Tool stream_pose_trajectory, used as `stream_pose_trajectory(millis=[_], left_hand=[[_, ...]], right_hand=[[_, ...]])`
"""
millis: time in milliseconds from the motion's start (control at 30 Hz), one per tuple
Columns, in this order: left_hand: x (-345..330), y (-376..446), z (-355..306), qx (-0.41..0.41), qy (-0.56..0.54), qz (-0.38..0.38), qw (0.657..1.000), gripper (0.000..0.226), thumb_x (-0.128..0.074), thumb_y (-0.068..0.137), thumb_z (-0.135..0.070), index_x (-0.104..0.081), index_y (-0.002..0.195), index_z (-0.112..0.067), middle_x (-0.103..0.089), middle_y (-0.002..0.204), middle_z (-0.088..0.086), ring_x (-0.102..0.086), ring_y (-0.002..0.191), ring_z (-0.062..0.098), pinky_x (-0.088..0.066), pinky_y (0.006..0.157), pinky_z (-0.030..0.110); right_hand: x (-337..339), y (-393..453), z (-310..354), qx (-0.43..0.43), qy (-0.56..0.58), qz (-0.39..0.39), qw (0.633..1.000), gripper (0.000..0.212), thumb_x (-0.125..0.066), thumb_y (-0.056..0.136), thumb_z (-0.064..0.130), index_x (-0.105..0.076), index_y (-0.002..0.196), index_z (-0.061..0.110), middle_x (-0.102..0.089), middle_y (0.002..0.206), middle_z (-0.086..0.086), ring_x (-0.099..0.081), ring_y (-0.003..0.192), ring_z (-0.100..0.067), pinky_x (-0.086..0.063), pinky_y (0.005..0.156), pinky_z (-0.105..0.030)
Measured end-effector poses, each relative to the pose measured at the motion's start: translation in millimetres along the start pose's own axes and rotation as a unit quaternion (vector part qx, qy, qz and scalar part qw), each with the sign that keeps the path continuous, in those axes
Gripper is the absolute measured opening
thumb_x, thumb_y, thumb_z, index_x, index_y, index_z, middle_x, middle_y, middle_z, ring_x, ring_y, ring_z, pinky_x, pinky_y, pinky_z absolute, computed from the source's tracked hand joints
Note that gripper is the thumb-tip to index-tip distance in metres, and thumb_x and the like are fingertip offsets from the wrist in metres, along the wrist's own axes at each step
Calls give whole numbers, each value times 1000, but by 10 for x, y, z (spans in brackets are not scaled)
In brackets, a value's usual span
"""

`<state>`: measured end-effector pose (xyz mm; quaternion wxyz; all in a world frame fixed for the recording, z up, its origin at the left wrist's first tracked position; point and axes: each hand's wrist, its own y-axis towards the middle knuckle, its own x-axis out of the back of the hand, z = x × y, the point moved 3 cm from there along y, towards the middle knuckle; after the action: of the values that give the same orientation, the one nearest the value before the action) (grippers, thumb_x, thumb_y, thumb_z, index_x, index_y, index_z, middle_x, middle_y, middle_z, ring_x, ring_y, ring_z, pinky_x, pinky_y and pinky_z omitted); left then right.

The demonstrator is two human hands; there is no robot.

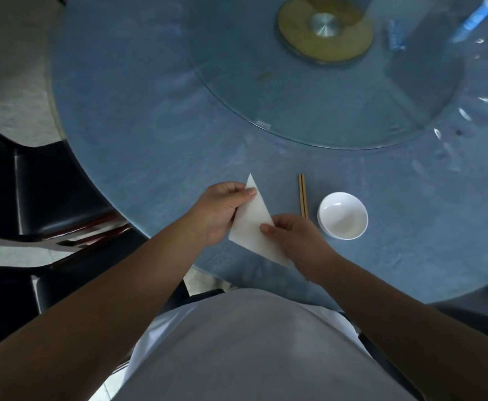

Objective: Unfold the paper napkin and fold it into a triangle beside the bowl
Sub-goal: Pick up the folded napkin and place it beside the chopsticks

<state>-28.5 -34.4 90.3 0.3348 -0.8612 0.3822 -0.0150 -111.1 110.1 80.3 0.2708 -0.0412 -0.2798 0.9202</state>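
Left arm: my bare forearm runs in from the lower left, up and to the right.
Left hand (218,211): half curled, palm turned inward, thumb stretched to the right and laid flat on the paper napkin (251,224) near its upper corner, fingers tucked beneath the sheet.
Right arm: my bare forearm comes from the lower right, angling up and to the left.
Right hand (293,237): knuckles up, fingers bent, thumb and forefinger nipping the napkin's right edge at its middle.
Gap: the hands are close but apart.
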Motion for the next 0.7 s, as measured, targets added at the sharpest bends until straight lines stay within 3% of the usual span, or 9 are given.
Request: stream_pose_trajectory(millis=[200, 333, 533, 700], left_hand=[[30, 54, 50, -3, 22, -6, 1000, 11, -63, 90, -9, -64, 80, -8, -65, 76, 8, -60, 70, 19, -49, 71, 33], [-26, 223, 152, 30, 78, 15, 996, 7, -61, 91, -8, -63, 85, -11, -65, 83, 8, -61, 78, 21, -50, 82, 39], [-8, 586, 333, 67, 147, 24, 987, 10, -59, 92, -10, -61, 83, -15, -65, 78, 3, -60, 72, 16, -48, 71, 31], [-131, 852, 483, 98, 190, 46, 976, 10, -58, 93, -11, -63, 86, -17, -66, 80, 1, -61, 69, 11, -50, 68, 27]], right_hand=[[104, -154, -218, -43, 37, 6, 998, 8, -67, 86, 10, -69, 83, 2, -66, 73, -5, -62, 68, -14, -54, 62, -21], [137, -201, -399, -71, 55, -19, 996, 7, -66, 87, 6, -67, 80, 3, -63, 66, -4, -60, 59, -9, -51, 57, -18], [96, -192, -725, -125, 45, -82, 988, 20, -65, 88, 11, -66, 69, 6, -64, 60, -5, -57, 53, -11, -47, 51, -18], [81, -166, -970, -169, 51, -128, 976, 17, -61, 88, 9, -67, 75, 0, -65, 62, -6, -58, 54, -11, -49, 55, -22]])
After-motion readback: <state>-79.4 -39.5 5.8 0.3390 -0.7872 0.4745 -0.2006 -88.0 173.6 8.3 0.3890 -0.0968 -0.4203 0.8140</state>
